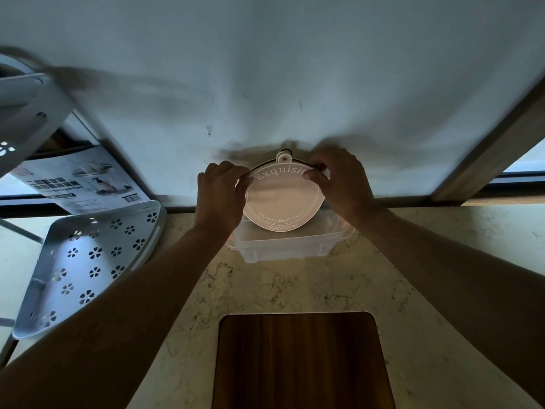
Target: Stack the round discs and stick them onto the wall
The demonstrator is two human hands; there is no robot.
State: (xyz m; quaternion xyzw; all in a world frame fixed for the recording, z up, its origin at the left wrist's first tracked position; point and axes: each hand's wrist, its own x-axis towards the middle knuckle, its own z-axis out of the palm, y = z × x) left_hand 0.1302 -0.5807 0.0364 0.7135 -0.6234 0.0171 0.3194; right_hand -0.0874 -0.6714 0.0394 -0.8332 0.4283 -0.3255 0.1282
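The discs [283, 199] are held upright near the wall [265, 69], above a tub [283, 246] on the bench [295, 290], pinched at the upper rim by both hands [221, 196] [342, 181]. Edges should be aligned, then pressed flat and evenly.

Your left hand [219, 196]: arm extended forward, wrist straight, fingers [233, 169] curled, pinching the disc [283, 199] at its upper left edge. Your right hand [342, 181]: arm extended forward, fingers [317, 172] bent, gripping the disc's upper right edge. Both forearms bare, converging toward the disc.
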